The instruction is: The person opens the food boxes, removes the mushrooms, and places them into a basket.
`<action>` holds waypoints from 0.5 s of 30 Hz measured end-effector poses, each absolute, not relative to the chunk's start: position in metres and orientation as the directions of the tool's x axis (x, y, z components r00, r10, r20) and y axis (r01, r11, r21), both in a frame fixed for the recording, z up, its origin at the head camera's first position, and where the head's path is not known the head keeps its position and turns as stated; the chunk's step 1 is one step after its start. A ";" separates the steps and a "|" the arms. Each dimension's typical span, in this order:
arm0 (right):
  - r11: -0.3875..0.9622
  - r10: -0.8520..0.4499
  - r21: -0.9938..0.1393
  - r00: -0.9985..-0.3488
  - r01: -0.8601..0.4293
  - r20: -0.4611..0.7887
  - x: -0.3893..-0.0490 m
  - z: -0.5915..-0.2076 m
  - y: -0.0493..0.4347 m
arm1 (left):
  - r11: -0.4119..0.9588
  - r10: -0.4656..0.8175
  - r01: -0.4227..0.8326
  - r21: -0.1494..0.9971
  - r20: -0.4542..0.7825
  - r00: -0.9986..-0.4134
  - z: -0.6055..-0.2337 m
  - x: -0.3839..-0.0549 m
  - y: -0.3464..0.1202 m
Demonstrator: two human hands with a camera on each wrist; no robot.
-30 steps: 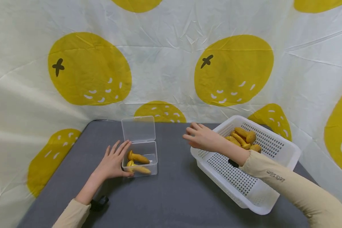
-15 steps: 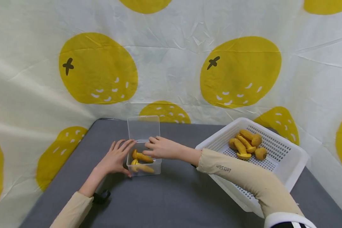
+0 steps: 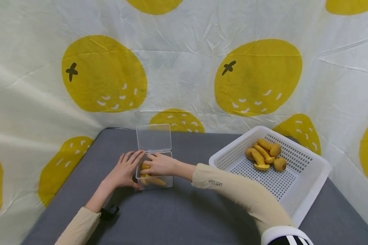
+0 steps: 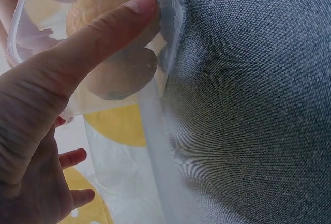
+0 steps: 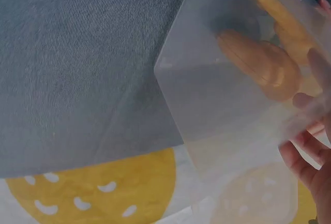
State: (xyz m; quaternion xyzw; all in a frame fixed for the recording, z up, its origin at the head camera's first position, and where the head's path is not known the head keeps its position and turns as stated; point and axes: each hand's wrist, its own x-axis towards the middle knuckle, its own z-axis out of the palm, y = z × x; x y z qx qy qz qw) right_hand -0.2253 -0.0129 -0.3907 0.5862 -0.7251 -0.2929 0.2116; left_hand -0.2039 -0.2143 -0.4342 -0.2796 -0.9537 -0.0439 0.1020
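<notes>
A clear plastic box (image 3: pixel 169 183) stands at the left with its hinged lid (image 3: pixel 153 137) raised behind it. Two yellow-brown mushrooms (image 3: pixel 156 182) lie inside. My left hand (image 3: pixel 124 172) grips the box's left side; its thumb (image 4: pixel 103 35) lies along the front wall in the left wrist view, its other fingers spread toward the back corner. My right hand (image 3: pixel 161 165) reaches down into the box over the rear mushroom (image 3: pixel 145 166), covering part of it. In the right wrist view its fingertips (image 5: pixel 301 100) are close to the mushrooms; I cannot tell whether they pinch one.
A white perforated basket (image 3: pixel 294 207) stands at the right on the dark grey table (image 3: pixel 184 217), with several mushrooms (image 3: pixel 259 158) at its back. My right sleeve (image 3: pixel 230 182) overlaps the basket's near side. A cloth printed with yellow fruit (image 3: pixel 181 71) hangs behind the table.
My right hand has come left from beside the basket, over the box rim and down into the box. My left hand stays on the box. The head view has shifted slightly.
</notes>
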 end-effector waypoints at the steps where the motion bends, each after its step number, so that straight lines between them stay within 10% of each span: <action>1: 0.143 -0.972 0.670 -0.230 -0.728 -0.042 -0.226 -0.392 -0.014 | 0.840 0.524 0.542 0.026 0.216 -0.824 -0.435 -0.204 -0.214; 15: 0.155 -0.971 0.632 -0.236 -0.760 -0.046 -0.231 -0.400 -0.011 | 0.850 0.505 0.525 0.048 0.209 -0.837 -0.435 -0.204 -0.212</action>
